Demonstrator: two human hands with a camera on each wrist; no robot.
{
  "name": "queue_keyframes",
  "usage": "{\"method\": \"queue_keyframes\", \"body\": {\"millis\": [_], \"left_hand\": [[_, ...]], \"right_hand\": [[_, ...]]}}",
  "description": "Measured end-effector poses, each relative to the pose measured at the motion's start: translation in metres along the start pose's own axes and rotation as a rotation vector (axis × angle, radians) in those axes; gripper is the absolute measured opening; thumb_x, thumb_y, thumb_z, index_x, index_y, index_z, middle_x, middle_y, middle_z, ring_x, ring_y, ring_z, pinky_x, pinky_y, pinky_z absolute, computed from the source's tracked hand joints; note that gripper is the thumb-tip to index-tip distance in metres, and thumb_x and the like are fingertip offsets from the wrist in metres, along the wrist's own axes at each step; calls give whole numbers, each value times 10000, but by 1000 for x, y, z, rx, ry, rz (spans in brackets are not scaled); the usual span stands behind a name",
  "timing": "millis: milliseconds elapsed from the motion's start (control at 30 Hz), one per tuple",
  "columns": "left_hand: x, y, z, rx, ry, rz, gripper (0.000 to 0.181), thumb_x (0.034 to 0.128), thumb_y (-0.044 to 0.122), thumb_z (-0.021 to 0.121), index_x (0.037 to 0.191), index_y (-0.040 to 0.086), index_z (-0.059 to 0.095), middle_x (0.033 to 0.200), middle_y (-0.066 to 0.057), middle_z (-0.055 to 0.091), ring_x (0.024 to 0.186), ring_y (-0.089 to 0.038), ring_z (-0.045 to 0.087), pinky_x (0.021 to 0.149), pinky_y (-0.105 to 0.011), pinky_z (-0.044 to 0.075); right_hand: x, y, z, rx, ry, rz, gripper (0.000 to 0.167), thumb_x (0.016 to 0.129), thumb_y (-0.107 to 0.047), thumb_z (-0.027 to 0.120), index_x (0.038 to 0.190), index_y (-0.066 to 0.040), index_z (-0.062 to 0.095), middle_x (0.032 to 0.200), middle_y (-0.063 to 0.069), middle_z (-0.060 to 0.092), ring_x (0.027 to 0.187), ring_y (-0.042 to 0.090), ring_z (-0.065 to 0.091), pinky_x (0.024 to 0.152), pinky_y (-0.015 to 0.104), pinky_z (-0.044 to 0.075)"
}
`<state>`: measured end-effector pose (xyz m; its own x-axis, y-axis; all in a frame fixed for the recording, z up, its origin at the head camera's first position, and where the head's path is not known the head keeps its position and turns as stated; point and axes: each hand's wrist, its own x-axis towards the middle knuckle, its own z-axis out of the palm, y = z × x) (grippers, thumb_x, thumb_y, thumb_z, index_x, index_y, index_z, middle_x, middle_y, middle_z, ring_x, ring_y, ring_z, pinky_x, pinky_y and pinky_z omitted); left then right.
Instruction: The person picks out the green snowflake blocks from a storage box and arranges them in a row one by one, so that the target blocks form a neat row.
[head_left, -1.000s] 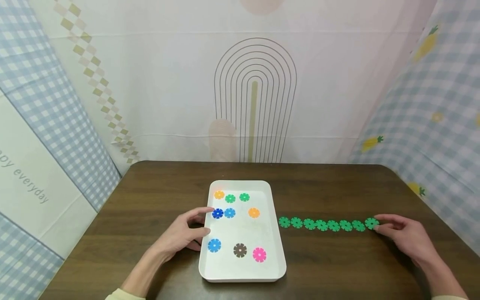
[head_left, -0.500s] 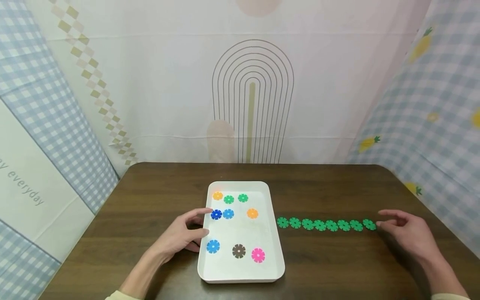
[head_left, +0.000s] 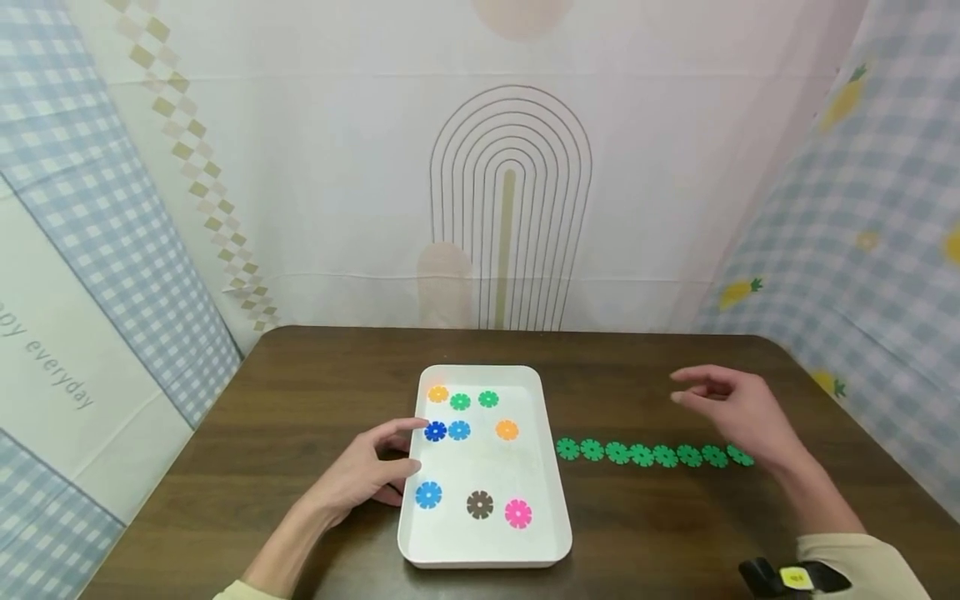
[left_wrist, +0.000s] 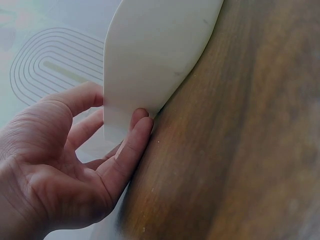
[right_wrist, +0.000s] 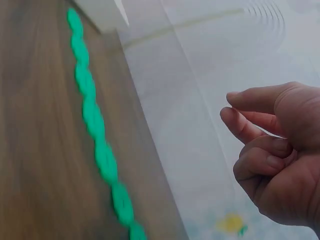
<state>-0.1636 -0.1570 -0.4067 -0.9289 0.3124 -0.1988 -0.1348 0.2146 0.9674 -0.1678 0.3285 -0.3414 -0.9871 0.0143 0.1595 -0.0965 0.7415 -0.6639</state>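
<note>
My left hand [head_left: 360, 471] holds the left side of a white tray [head_left: 491, 464], its index finger and thumb at the rim. In the left wrist view, other fingers [left_wrist: 134, 142] lie against the tray's outer wall [left_wrist: 155, 55]. My right hand [head_left: 742, 412] hangs over the table with nothing in it, thumb and index finger a little apart. Below it runs a row of linked green notched discs [head_left: 665, 457] from near the tray's right side; the wrist partly covers the far right disc [head_left: 739, 455].
In the tray lie loose notched discs: an orange disc [head_left: 507, 430], a dark blue disc [head_left: 435, 431], a brown disc [head_left: 480, 504], a pink disc [head_left: 518, 513] and several others. A printed cloth [head_left: 345, 208] hangs behind the brown table [head_left: 330, 375].
My right hand has let go of the green disc at the row's right end, then moved up and left over the table. The left hand stays at the tray.
</note>
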Motion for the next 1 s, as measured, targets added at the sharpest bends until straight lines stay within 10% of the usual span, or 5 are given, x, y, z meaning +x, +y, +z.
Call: {"method": "queue_keyframes", "body": {"millis": [433,1000], "left_hand": [[0,0,0,-5,6,0,635,928,92,738,1532,124,544,1317,-250,553,725,-254,718,673,-432,660],[1,-1,1,-6,14,1,633,917,85,739,1522,128,556,1304,-243,559,722,-246,712,658,-424,655]], "right_hand": [[41,-81,79,282,-166,-71,287,959,-193,785,1198,-39,752,967,94,756,892,252,671,779,315,564],[70,-102,149,342,-278,-16,268,940,-133,793,1185,-27,770,928,80,707,929,356,637,829,396,555]]}}
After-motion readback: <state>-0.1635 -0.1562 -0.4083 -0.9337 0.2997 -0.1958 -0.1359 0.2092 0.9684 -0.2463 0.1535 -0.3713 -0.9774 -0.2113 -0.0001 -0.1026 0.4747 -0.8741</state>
